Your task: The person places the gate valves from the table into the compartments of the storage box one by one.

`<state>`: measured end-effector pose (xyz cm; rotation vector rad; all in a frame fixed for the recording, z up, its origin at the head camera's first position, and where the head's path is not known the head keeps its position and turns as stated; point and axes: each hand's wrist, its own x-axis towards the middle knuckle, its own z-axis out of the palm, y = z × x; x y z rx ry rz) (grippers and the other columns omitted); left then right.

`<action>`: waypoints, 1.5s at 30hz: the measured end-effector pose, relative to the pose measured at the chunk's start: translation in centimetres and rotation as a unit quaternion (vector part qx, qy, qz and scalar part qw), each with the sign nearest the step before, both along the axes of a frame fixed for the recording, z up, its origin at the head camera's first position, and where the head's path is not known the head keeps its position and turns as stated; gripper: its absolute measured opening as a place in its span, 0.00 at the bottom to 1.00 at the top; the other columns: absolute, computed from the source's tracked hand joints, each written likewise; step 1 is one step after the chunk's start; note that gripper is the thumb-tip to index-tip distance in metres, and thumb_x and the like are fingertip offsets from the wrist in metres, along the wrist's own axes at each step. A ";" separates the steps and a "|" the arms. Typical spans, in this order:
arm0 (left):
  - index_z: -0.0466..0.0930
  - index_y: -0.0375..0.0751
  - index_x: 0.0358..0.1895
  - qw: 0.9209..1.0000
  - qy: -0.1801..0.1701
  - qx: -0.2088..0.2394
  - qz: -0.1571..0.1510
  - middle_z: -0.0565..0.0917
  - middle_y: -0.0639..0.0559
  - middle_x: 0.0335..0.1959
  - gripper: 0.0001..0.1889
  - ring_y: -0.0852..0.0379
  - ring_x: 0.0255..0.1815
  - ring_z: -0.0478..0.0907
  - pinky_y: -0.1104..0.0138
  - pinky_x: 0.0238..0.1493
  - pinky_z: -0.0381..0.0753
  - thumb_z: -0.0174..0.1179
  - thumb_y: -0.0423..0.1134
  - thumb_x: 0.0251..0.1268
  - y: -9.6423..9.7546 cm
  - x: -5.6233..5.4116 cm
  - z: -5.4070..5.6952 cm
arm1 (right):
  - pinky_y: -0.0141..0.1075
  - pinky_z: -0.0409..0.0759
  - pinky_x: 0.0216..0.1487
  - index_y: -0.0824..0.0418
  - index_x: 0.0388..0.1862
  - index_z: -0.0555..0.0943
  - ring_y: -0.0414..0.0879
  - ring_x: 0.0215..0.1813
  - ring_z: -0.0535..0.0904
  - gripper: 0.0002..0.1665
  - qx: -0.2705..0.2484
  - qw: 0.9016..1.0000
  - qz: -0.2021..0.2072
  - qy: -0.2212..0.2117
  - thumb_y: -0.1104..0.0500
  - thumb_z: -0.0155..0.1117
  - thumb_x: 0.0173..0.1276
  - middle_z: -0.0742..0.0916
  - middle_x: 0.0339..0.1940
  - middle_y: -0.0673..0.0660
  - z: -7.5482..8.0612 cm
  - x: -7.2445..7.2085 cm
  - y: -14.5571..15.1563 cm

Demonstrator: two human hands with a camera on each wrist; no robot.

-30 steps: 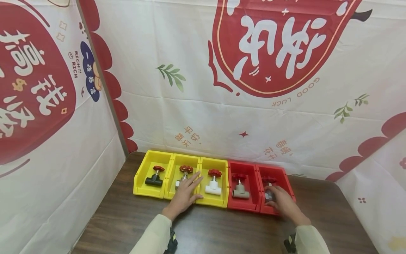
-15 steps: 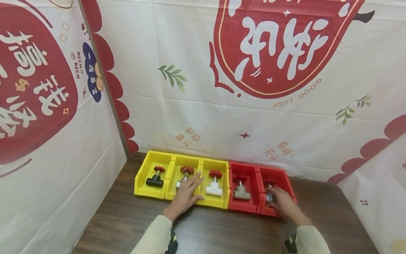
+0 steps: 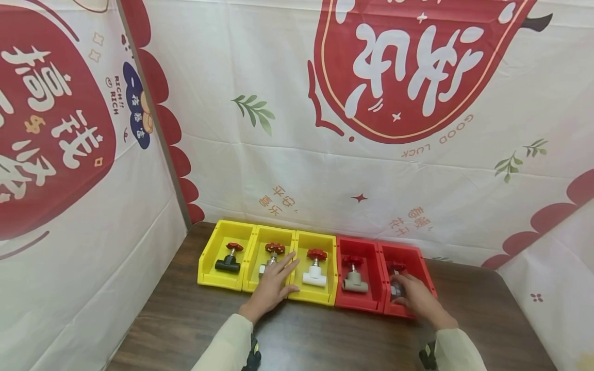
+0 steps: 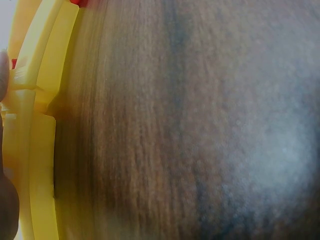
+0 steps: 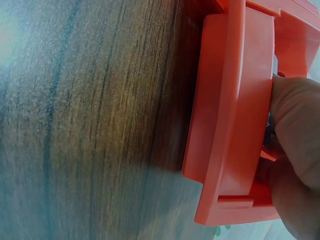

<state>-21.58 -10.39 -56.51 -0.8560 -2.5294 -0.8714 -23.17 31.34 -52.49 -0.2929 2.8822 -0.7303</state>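
My left hand [image 3: 270, 286], fingers spread, rests over the front edges of the middle and right yellow bins. Its fingers partly cover a metal valve [image 3: 275, 248] with a red handwheel. To its right, a white tee-shaped valve [image 3: 314, 277] lies in the right yellow bin [image 3: 328, 296]. At the far right of the row, my right hand [image 3: 417, 296] reaches into the end red bin [image 3: 415, 252] and grips a dark grey valve [image 3: 396, 289] by its body. That valve's red handwheel shows beyond the fingers. In the right wrist view, the bin's front wall [image 5: 250, 110] hides most of the valve.
A black valve [image 3: 227, 264] lies in the left yellow bin [image 3: 206, 270]. A beige valve [image 3: 355, 282] lies in the other red bin [image 3: 362, 305]. The bins stand side by side on a wooden table [image 3: 325, 335], close to a printed cloth [image 3: 297, 170] behind.
The view has shifted very slightly, moving the scene a little to the right. Both hands keep their places at the bins, and the right hand still grips the grey valve.
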 end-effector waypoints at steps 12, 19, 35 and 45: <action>0.60 0.46 0.73 1.000 0.002 0.000 0.002 0.57 0.48 0.74 0.39 0.49 0.71 0.59 0.41 0.66 0.55 0.63 0.52 0.59 -0.1 0.2 0.1 | 0.55 0.78 0.50 0.56 0.56 0.77 0.53 0.51 0.79 0.39 0.003 1.000 0.007 0.003 0.53 0.82 0.43 0.82 0.50 0.52 -0.3 -0.3 0.0; 0.62 0.44 0.72 1.000 0.023 0.012 0.005 0.59 0.46 0.73 0.40 0.46 0.69 0.61 0.40 0.64 0.58 0.66 0.49 0.55 0.0 0.3 0.0 | 0.56 0.77 0.51 0.55 0.58 0.76 0.52 0.51 0.78 0.41 0.015 1.000 0.005 0.006 0.53 0.82 0.43 0.81 0.47 0.51 -0.1 -0.2 0.0; 0.62 0.44 0.72 1.000 0.001 0.002 -0.001 0.58 0.48 0.74 0.39 0.48 0.71 0.59 0.41 0.65 0.56 0.65 0.50 0.57 0.5 0.2 0.0 | 0.57 0.77 0.50 0.54 0.60 0.75 0.57 0.54 0.77 0.42 0.028 0.999 -0.016 -0.028 0.53 0.82 0.43 0.80 0.50 0.53 0.2 0.4 0.3; 0.65 0.42 0.70 0.999 -0.003 0.033 0.010 0.61 0.47 0.73 0.39 0.44 0.67 0.64 0.38 0.63 0.57 0.69 0.45 0.54 0.0 -0.8 -0.5 | 0.61 0.74 0.51 0.58 0.66 0.71 0.62 0.58 0.73 0.44 0.052 0.997 -0.022 -0.044 0.41 0.73 0.54 0.75 0.61 0.64 1.6 1.6 -1.0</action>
